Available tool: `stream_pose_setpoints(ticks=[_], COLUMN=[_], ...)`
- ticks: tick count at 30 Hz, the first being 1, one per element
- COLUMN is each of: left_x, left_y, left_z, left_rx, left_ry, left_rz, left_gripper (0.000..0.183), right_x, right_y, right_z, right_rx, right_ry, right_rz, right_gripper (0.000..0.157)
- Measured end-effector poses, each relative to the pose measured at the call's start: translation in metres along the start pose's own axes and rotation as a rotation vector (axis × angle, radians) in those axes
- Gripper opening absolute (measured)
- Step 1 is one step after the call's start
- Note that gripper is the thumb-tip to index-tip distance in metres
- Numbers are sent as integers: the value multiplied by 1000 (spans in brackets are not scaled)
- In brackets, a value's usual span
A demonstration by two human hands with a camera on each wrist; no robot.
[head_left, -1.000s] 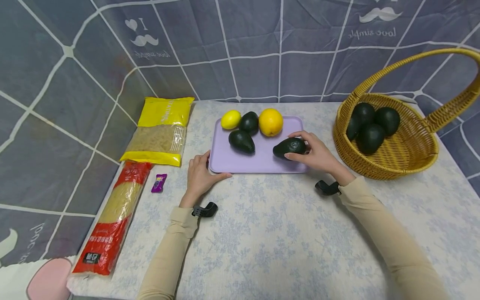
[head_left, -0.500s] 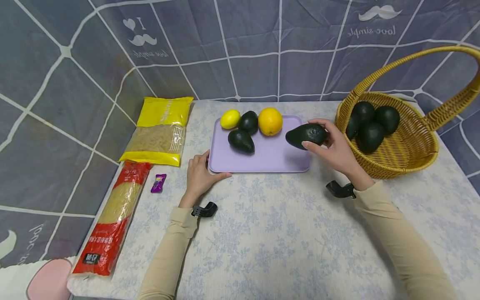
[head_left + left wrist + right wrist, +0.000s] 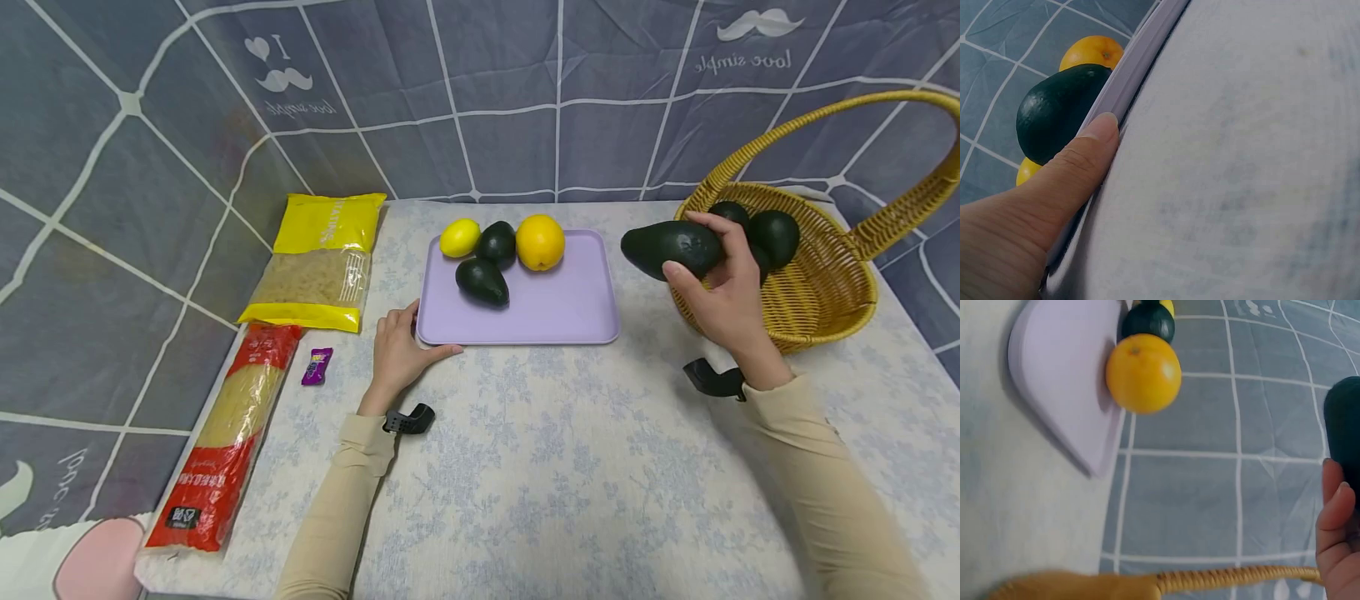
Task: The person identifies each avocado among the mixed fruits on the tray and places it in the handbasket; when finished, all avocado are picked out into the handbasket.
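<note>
My right hand (image 3: 725,292) grips a dark green avocado (image 3: 670,248) in the air, between the tray and the wicker basket's near left rim. In the right wrist view this avocado (image 3: 1344,428) shows only in part at the right edge. My left hand (image 3: 401,354) holds the near left corner of a lilac tray (image 3: 540,327), thumb along its front edge and fingers at its left side. On the tray lie a lemon (image 3: 460,238), an orange (image 3: 540,242) and two avocados, one in front (image 3: 482,282) and one behind (image 3: 497,245).
The tall-handled wicker basket (image 3: 817,304) at the right holds several avocados (image 3: 775,237), partly hidden by my right hand. Left of the tray lie a yellow bag (image 3: 318,262), a red pasta packet (image 3: 225,437) and a small purple wrapped sweet (image 3: 317,367). Patterned cloth hangs behind.
The right hand has lifted the avocado off the right side of the tray and carried it rightward to the basket's left rim. My left hand has stayed at the tray corner.
</note>
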State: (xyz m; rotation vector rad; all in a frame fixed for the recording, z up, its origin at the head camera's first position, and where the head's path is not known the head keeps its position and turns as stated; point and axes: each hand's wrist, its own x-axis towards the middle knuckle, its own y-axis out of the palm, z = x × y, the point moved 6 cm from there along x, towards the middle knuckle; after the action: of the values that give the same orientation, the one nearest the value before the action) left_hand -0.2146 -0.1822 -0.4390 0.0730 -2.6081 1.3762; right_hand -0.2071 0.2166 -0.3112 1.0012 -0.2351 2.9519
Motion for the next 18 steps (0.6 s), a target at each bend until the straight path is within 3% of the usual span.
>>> stream_pose_setpoints(ticks=[4,8,18], left_x=[-2,-2,1], left_y=[-2,-3,0], left_z=[-2,-2,-1], left_rx=[-16,-10,10], left_ry=[28,6,-32], left_rz=[-37,-19,26], left_gripper=[106,106,107], right_x=[0,1,-2], right_y=[-15,-34,-83], right_z=[5,8,23], right_rx=[32,69,-69], right_ry=[-18,-8,-36], right_rz=[-65,-131,-297], right_gripper=[55,55,57])
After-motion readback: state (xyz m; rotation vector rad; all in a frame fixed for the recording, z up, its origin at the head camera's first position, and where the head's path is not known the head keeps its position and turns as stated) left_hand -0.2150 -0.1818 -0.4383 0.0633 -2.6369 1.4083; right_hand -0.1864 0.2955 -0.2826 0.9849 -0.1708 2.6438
